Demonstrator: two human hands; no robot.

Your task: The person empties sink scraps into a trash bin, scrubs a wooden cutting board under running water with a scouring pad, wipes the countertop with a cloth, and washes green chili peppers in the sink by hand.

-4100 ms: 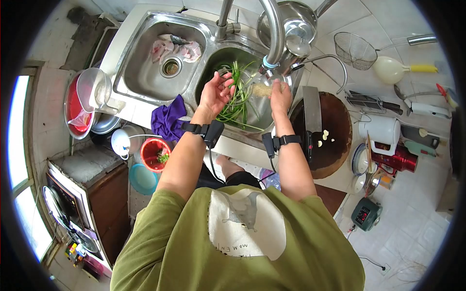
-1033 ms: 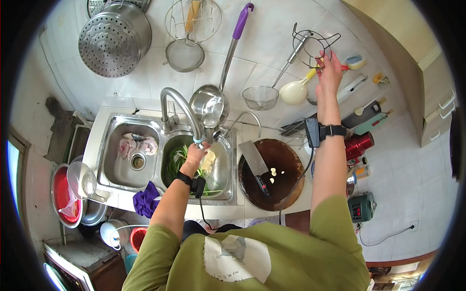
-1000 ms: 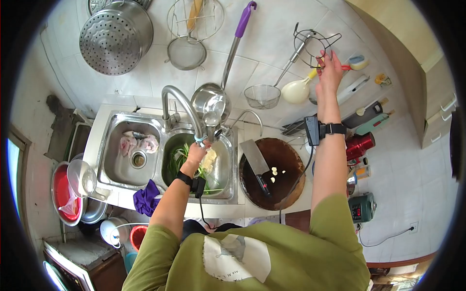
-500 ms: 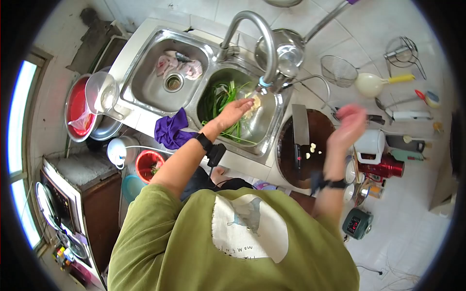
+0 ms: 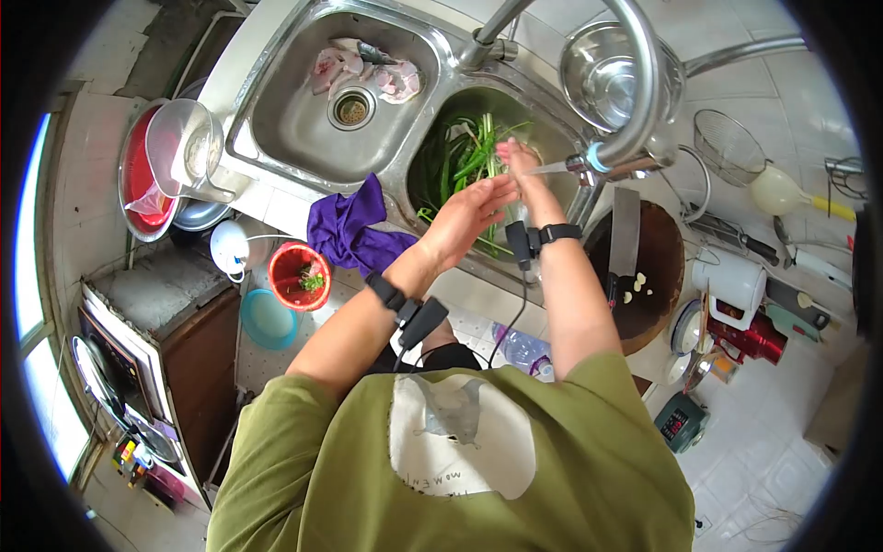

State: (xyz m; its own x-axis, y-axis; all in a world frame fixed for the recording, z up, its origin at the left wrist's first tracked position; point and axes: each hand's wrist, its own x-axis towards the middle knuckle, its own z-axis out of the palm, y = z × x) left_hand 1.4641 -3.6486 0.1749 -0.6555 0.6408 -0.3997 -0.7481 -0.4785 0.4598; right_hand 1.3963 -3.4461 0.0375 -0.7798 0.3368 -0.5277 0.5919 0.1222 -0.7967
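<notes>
Over the right-hand sink basin (image 5: 575, 166), my left hand (image 5: 467, 219) has its fingers stretched out, close to my right wrist. No object shows in it. My right hand (image 5: 521, 158) is under the tap (image 5: 578, 164), its fingers extended near the white ends of the spring onions (image 5: 452, 175). I see nothing held there, though part of the palm is hidden. The spring onions lie in the basin. Pale pieces of fish or meat (image 5: 400, 81) rest in the left basin (image 5: 285, 115) beside the drain.
A purple cloth (image 5: 348, 225) drapes over the counter edge. To the right, a cleaver (image 5: 624, 230) and several pale garlic pieces (image 5: 641, 279) lie on a round chopping board (image 5: 658, 317). A red bucket (image 5: 276, 276) stands below on the left. A steel pan (image 5: 575, 78) is behind the tap.
My right hand has moved left from above the chopping board into the right basin. My left hand has drawn back slightly; the pale yellow thing at its fingertips no longer shows. The view has shifted.
</notes>
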